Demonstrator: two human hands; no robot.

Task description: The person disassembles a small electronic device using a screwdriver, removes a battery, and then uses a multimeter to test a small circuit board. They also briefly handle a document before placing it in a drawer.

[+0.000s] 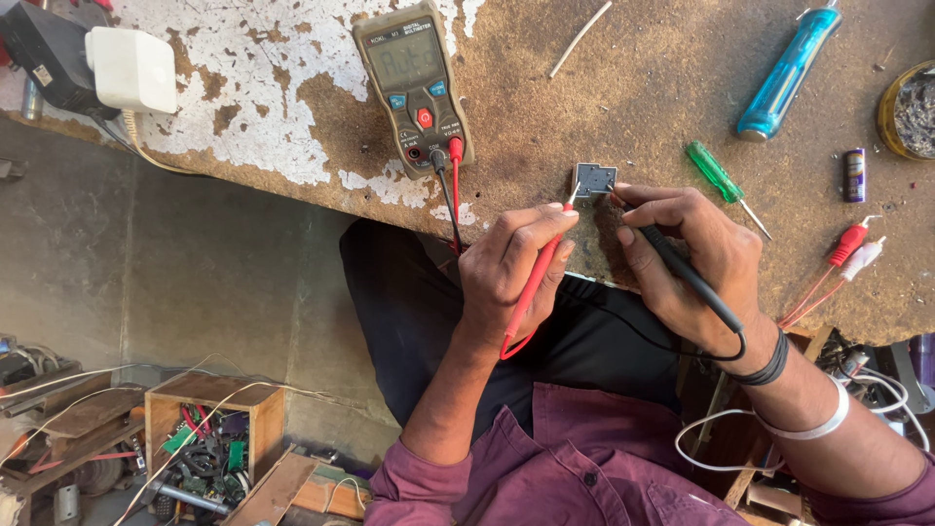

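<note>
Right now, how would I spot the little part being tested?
Start at the grey multimeter on the worn bench. Right of it, at the bench edge, lies a small grey square component. Only it has the red probe and black probe touching it.

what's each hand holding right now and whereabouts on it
Left hand: red probe, pinched near its tip. Right hand: black probe, likewise. Both tips meet the small grey component.
</note>
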